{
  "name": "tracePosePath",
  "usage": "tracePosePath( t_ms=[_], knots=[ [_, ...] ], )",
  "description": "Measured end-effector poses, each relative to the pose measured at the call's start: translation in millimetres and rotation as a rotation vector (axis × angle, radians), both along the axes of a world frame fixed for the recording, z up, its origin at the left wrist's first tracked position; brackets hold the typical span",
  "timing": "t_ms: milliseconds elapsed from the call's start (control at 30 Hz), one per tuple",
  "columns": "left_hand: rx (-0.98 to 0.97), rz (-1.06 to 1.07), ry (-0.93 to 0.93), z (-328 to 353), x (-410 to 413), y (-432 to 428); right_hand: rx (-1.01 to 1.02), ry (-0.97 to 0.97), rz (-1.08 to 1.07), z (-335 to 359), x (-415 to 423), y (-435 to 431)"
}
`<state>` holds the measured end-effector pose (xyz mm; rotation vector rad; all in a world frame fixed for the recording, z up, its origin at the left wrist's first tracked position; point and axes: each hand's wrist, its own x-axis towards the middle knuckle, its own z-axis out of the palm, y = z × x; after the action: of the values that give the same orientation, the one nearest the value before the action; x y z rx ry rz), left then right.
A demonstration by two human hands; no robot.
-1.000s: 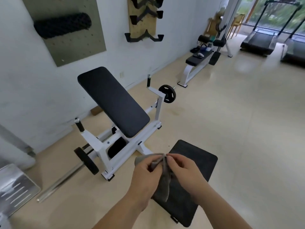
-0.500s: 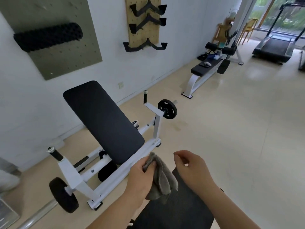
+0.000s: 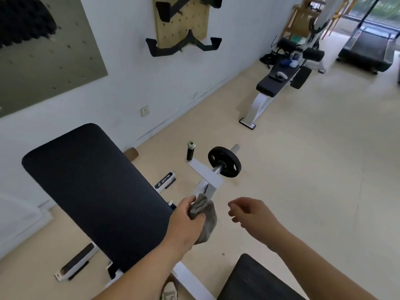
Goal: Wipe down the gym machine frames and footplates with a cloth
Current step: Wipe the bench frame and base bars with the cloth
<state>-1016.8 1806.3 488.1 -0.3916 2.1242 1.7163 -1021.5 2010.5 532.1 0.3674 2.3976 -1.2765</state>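
Note:
My left hand grips a bunched grey cloth at the foot of the machine's white upright arm. The cloth's upper edge lies against the base of that arm. That arm carries a black grip handle and a black weight plate on a chrome peg. The large black angled pad of the same machine fills the left centre. My right hand hovers to the right of the cloth, fingers loosely curled, holding nothing.
A black seat pad sits at the bottom right, with white frame rails below my left arm. A second white bench stands farther along the wall. A treadmill is at the far right. Pegboards hang on the wall.
My right hand let go of the cloth and moved off to the right. My left hand carried the cloth up to the white upright arm as the view came closer to the machine.

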Motion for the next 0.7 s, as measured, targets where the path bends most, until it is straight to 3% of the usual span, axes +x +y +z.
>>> tracePosePath(
  t_ms=[200,400,600,700],
  knots=[
    [0.033,0.080,-0.007,-2,-106,-32,0.041,-0.021,0.073,8,-118,-20],
    [-0.074,0.070,0.061,-16,-168,-35,0.087,0.016,0.222,3,-216,-37],
    [-0.190,0.126,0.088,-54,-213,-20,0.198,0.052,0.467,-54,-313,-45],
    [-0.246,0.215,0.068,-77,-238,-3,0.314,0.084,0.720,-84,-364,-44]
  ],
)
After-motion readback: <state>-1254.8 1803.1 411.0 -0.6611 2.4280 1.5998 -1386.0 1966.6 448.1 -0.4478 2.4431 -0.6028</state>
